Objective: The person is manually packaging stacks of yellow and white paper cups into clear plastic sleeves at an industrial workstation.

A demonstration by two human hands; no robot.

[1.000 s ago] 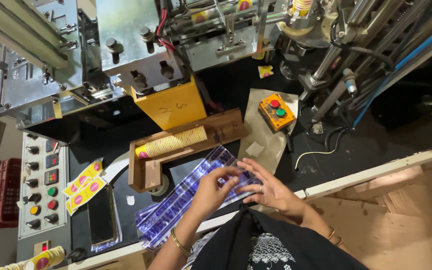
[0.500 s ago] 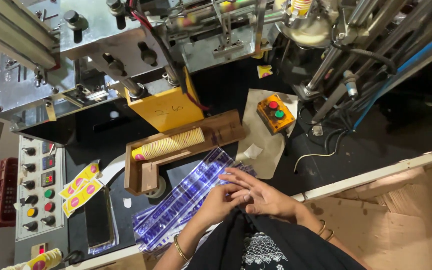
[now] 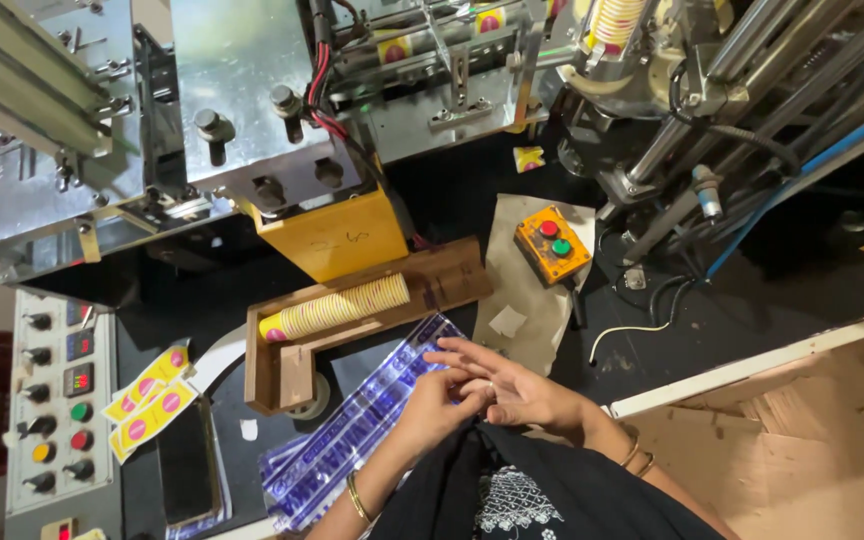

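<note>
Glossy clear plastic sleeve with blue print (image 3: 352,440), crinkled and shiny under the left hand (image 3: 430,405). Matt brown wooden tray (image 3: 282,365) (raw grain, unvarnished) bearing a stack of smooth yellow paper cups (image 3: 337,308). Brushed silver metal machine housing (image 3: 242,90), dully reflective. Creased matt brown paper sheet (image 3: 527,300) on the dark worktop (image 3: 712,310).

left hand (image 3: 439,398) meets right hand (image 3: 512,388), fingers spread.

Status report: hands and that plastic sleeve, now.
Left hand and right hand together over the clear printed plastic sleeve, fingers spread. Grip unclear. Cup stack lies in wooden tray beside it. Nothing blocking.
</note>
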